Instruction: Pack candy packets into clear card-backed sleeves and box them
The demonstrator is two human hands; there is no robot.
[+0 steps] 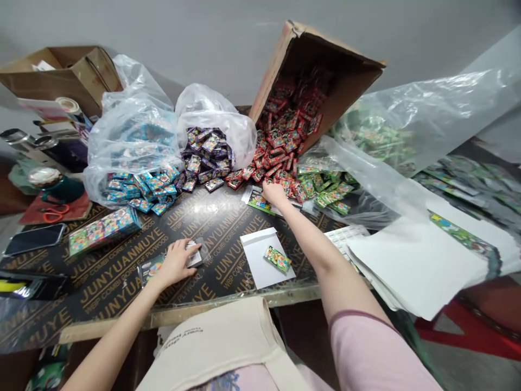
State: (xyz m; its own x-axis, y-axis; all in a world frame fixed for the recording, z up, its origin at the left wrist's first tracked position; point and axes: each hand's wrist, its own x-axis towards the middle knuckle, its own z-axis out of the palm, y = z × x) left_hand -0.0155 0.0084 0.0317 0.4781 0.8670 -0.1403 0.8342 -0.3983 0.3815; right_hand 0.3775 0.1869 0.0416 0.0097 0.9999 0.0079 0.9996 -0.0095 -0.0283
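Note:
My left hand (176,263) rests on a small clear packet (194,254) lying on the dark printed plywood tabletop (122,271). My right hand (274,194) reaches far forward to the edge of the pile of red packs (280,146) spilling from a tipped cardboard box (325,60), its fingers touching packs there; whether it grips one I cannot tell. A white envelope (260,258) lies between my arms with a green pack (277,258) on it. Piles of blue packs (142,190), purple packs (207,152) and green packs (325,190) sit along the back.
Clear plastic bags (134,125) hold the blue and purple packs. White sheets (411,260) lie at the right, a long colourful box (103,228), a phone (35,239) and orange scissors (55,213) at the left. A cardboard box (61,70) stands far left. A canvas bag (215,347) sits on my lap.

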